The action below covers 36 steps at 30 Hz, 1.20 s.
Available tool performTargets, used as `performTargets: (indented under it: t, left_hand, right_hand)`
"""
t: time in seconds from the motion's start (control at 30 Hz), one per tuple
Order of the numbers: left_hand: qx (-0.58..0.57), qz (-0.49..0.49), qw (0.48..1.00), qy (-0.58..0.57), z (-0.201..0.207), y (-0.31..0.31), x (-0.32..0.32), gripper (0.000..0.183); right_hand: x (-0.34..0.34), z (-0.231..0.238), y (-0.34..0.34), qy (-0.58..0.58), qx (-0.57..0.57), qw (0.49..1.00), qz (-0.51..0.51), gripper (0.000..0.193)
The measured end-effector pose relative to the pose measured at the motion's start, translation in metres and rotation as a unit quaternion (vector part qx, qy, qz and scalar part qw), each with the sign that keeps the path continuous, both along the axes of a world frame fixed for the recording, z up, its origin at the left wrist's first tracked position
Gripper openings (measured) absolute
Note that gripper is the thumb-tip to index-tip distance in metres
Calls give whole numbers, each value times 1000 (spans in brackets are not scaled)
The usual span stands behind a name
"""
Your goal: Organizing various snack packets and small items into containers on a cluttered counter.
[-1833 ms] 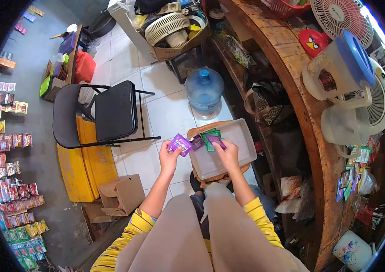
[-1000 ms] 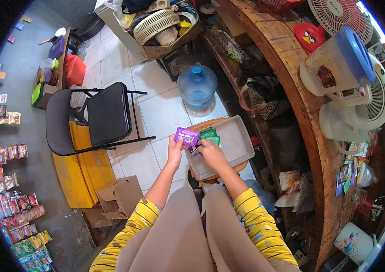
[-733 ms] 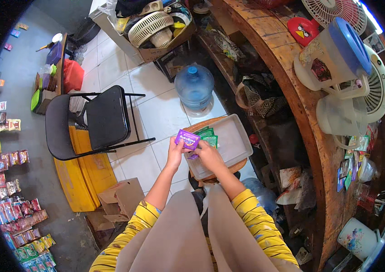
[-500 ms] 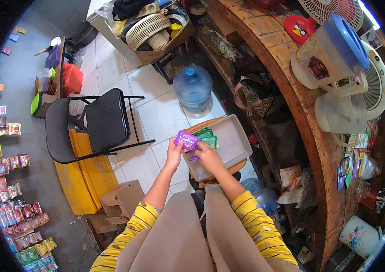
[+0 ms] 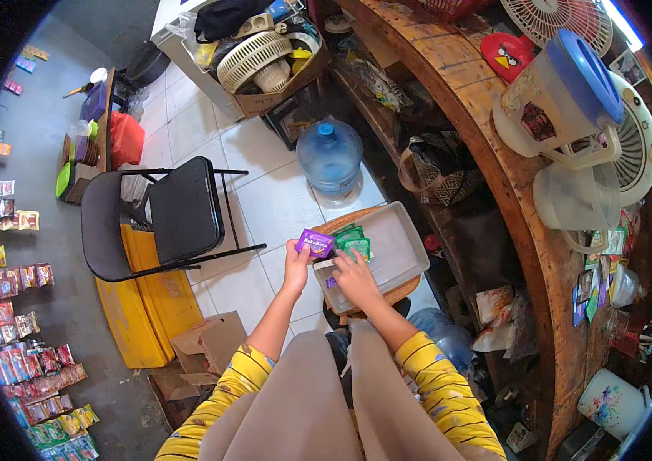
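Nearest the viewer, two yellow-sleeved forearms rise from the lower edge. The left hand (image 5: 296,266) pinches a purple packet (image 5: 316,243) in its grip at the near-left rim of a grey rectangular tray (image 5: 403,253). The right hand (image 5: 356,278) lies over the tray's near end, its grip hidden; green packets (image 5: 355,243) lie just beyond it. Left, white floor tiles stay open up to a black folding chair (image 5: 158,219). Farther off stands a blue water jug (image 5: 330,157). Packet rows along the far-left wall are too small to make out.
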State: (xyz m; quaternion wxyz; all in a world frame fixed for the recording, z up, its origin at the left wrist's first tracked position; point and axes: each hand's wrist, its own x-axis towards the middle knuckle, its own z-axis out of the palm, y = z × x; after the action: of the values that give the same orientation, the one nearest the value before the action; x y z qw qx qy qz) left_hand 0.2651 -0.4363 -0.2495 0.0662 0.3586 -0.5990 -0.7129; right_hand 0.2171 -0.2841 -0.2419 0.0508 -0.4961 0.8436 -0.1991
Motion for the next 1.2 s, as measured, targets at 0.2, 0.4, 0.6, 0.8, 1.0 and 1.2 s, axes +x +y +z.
performTargets:
  t: [0.2, 0.4, 0.6, 0.8, 1.0, 1.2]
  left_hand:
    - [-82, -37, 996, 12, -26, 5, 7, 15]
    - [-169, -63, 983, -45, -25, 7, 16, 16]
    - [-234, -78, 967, -67, 0, 9, 7, 15]
    - [-253, -87, 960, -82, 1, 10, 7, 15]
    - [-256, -96, 958, -82, 5, 8, 9, 15]
    - [-294, -123, 946, -65, 9, 4, 11, 15]
  right_hand:
    - [-1, -1, -3, 84, 2, 995, 59, 12]
    - [-8, -2, 5, -85, 14, 996, 30, 12]
    - [-11, -6, 9, -270, -98, 951, -117, 26]
    - [-24, -9, 10, -472, -129, 840, -233, 35]
    - [-16, -14, 4, -386, -161, 863, -283, 35]
    - [-14, 5, 4, -390, -113, 890, -207, 15]
